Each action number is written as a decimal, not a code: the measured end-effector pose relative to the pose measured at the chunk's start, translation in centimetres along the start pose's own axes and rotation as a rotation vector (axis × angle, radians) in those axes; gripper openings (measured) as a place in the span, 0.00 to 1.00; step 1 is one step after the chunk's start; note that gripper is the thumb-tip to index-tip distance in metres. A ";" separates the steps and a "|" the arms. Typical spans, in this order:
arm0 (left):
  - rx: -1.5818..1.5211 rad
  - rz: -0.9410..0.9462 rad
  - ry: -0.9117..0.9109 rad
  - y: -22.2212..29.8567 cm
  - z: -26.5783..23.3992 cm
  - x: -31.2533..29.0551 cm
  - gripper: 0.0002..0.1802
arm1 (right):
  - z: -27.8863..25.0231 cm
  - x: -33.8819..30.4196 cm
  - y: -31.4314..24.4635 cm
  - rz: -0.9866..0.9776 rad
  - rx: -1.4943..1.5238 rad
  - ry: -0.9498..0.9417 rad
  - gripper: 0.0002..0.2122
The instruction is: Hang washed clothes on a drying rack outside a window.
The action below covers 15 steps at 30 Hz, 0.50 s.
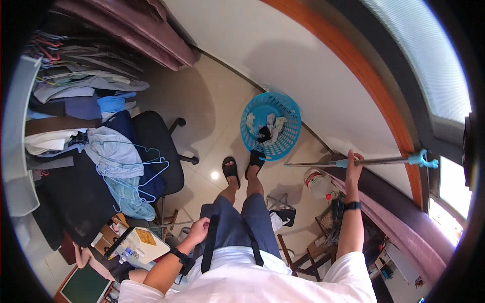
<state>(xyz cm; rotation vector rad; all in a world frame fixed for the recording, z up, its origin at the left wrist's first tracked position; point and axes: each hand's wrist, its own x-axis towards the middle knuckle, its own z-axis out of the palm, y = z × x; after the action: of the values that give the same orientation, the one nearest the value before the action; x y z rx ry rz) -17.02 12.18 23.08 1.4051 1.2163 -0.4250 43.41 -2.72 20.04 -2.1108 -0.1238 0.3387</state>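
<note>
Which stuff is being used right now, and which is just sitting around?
In use:
- clothes pole with blue hook, gripped by the right hand
- left hand, closed at the waist
- blue laundry basket by the feet

Lying about:
- office chair piled with clothes and blue hangers
- plastic jug

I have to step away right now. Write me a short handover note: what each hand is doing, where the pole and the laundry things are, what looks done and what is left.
Right hand: raised, grip closed around the clothes pole, which lies roughly level; its blue hooked end points toward the window.
Left hand: loosely closed by the waist, nothing clearly in it.
Blue laundry basket: on the floor ahead of the feet, a few garments inside.
Light blue hangers: lying on the clothes heaped on the office chair.
Done: pole in hand.
Left: nothing hangs on the pole's hook; basket garments are unhung.
</note>
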 end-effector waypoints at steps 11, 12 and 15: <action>-0.115 -0.109 -0.058 2.8 0.3 6.1 0.06 | 14.1 -7.2 13.0 0.487 -0.174 -0.841 0.12; -0.147 -0.138 -0.079 2.3 0.3 6.3 0.06 | 16.8 -4.8 15.7 0.426 -0.216 -0.766 0.11; -0.206 -0.230 -0.059 -0.7 -0.1 6.2 0.07 | 26.4 0.3 20.8 0.275 -0.384 -0.772 0.20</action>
<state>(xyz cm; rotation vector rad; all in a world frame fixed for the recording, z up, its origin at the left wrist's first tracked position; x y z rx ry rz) -15.26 14.71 17.69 1.0758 1.3388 -0.4818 35.09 7.71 -10.80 -2.2568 -0.3717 1.3779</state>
